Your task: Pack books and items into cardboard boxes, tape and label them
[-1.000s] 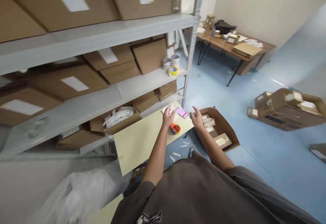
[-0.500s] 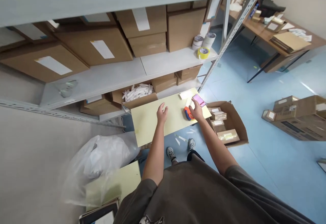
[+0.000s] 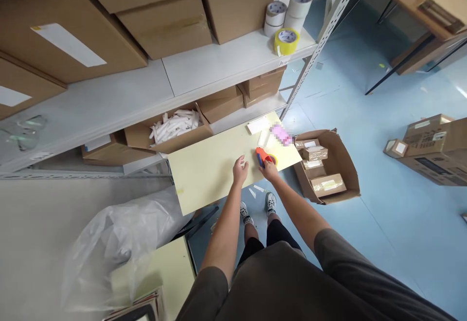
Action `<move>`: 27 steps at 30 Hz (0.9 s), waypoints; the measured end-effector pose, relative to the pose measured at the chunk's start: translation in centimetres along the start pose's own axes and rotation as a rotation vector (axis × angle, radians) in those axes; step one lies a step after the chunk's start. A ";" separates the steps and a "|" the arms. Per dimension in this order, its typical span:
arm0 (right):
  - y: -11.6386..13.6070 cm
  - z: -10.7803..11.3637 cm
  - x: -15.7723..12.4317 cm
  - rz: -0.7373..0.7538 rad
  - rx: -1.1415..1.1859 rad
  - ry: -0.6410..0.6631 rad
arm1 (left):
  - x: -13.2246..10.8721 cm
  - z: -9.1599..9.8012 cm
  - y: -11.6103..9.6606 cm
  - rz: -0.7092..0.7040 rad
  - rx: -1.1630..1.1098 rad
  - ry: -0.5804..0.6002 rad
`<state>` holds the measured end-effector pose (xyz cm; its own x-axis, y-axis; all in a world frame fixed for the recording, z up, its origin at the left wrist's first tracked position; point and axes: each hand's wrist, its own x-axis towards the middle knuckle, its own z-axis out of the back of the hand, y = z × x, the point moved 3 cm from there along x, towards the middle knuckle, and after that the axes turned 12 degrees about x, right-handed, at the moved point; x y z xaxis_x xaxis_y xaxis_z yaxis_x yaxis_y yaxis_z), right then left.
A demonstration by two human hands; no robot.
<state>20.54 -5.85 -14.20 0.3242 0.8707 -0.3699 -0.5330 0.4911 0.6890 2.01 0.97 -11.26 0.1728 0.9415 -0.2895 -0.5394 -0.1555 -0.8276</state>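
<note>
My right hand (image 3: 269, 170) is closed on an orange and blue tape dispenser (image 3: 261, 155) with a yellow roll in it, at the front edge of the pale yellow table (image 3: 207, 168). Just left of it, my left hand (image 3: 240, 171) hovers over the table's front edge, its fingers loosely curled and apart, with nothing in it. Behind the dispenser lie white strips of paper (image 3: 263, 138) and a white card or small box (image 3: 258, 125). A pink phone (image 3: 280, 134), blurred out, rests at the table's right end.
An open carton (image 3: 350, 177) with several small taped boxes stands right of the table. Behind, a metal shelf (image 3: 219, 63) bears cartons, white tape rolls (image 3: 299, 5) and a yellow tape roll (image 3: 286, 42). Clear plastic sheeting (image 3: 134, 233) lies at left; paper scraps lie on the floor.
My right hand has come down and toward me onto the tape dispenser and closed on it. The dispenser has turned. My left hand has moved right, nearer to it. The view has shifted closer.
</note>
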 end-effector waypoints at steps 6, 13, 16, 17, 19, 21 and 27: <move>0.6 0.9 0.9 -0.029 -0.038 0.094 | -2.3 1.2 -0.1 0.091 0.023 0.015; 9.3 11.1 -1.9 0.138 -0.131 0.011 | -0.2 7.1 -9.6 -0.008 -0.014 -0.056; 14.0 16.1 -4.6 0.265 -0.097 -0.102 | 0.8 10.2 -15.1 -0.127 -0.094 -0.043; 15.4 17.4 -5.5 0.317 -0.077 -0.116 | 0.9 11.1 -16.9 -0.182 -0.126 0.005; 17.8 19.4 -7.3 0.418 -0.033 -0.127 | 0.7 12.9 -19.9 -0.297 -0.187 0.161; 19.4 20.6 -8.7 0.502 0.006 -0.124 | 0.0 14.4 -22.0 -0.392 -0.226 0.313; 22.0 21.1 -10.6 0.634 0.065 -0.039 | -1.9 18.0 -23.4 -0.479 -0.206 0.342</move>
<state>21.82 -4.85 18.03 -0.0096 0.9895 0.1443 -0.5822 -0.1228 0.8037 -0.50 8.17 17.30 0.6289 0.7770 0.0276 -0.1720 0.1737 -0.9697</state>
